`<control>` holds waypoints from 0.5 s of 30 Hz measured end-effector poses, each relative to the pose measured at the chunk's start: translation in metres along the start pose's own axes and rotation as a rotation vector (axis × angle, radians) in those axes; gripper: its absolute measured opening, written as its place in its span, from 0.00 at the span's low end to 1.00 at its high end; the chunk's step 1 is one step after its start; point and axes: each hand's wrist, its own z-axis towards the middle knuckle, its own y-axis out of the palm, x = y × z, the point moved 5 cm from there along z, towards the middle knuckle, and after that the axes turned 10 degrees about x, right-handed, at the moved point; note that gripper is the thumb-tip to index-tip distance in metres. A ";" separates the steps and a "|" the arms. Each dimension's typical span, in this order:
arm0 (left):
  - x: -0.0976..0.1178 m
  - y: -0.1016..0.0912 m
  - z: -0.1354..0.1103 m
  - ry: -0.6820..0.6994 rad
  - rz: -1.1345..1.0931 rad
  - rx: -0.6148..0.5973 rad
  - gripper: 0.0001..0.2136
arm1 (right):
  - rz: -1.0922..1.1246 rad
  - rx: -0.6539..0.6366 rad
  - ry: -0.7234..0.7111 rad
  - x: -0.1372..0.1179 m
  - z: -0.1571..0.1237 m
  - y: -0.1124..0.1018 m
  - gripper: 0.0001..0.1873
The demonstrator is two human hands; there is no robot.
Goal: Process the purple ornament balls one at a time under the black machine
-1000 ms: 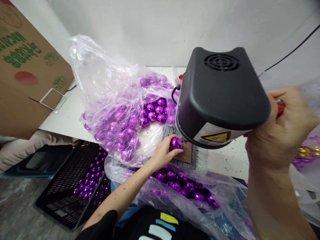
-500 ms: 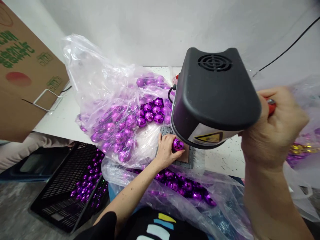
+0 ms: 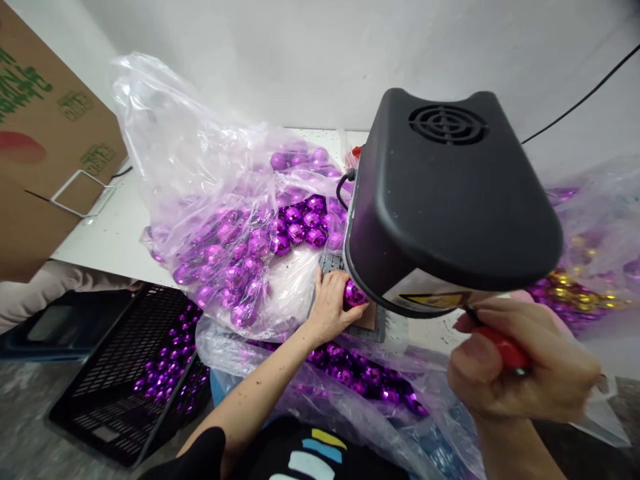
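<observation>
- Nearest, the black machine housing point(image 3: 450, 200) with its round vent is looming above the bench point(image 3: 113, 233), and a yellow warning label point(image 3: 433, 298) is showing along its lower side.
- The right grip point(image 3: 527, 367) is clenching a red-handled tool point(image 3: 503, 348), whose dark front end is pointing toward the housing's lower edge.
- Below, a black shirt point(image 3: 270, 447) with coloured stripes is filling the bottom of the view, and a clear plastic bag point(image 3: 225, 357) is lying between it and the bench, purple balls point(image 3: 373, 377) showing inside.
- The left grip point(image 3: 331, 310) is grasping a shiny purple ball point(image 3: 354, 294) between thumb and fingers; the ball is sitting over a grey pad point(image 3: 379, 331) with a brown centre, just beside the housing in view. Whether it is touching the pad, I cannot tell.
- Beyond, a large plastic bag point(image 3: 165, 127) is spreading over the bench, with many more purple balls point(image 3: 296, 232) lying in it.
- Gold and purple balls point(image 3: 563, 291) are lying at the right.
- Down on the left, a black crate point(image 3: 83, 407) is holding purple balls point(image 3: 167, 367), near a beige trouser leg point(image 3: 35, 293).
- A cardboard box point(image 3: 45, 180) is standing at the left, and a pale wall point(image 3: 260, 60) is closing the background.
</observation>
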 end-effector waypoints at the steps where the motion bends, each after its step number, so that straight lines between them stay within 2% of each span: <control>1: -0.001 0.000 0.000 0.006 0.003 0.003 0.21 | -0.012 -0.009 -0.049 0.000 -0.008 -0.002 0.08; 3: 0.000 0.001 -0.001 0.022 0.018 0.005 0.21 | -0.037 -0.015 -0.119 0.001 -0.023 -0.004 0.03; 7: 0.003 0.000 0.000 0.059 0.039 0.005 0.21 | -0.041 0.005 -0.108 0.005 -0.042 -0.003 0.07; 15: 0.002 0.000 0.001 0.005 -0.009 -0.014 0.19 | -0.043 -0.044 -0.153 0.003 -0.041 0.000 0.09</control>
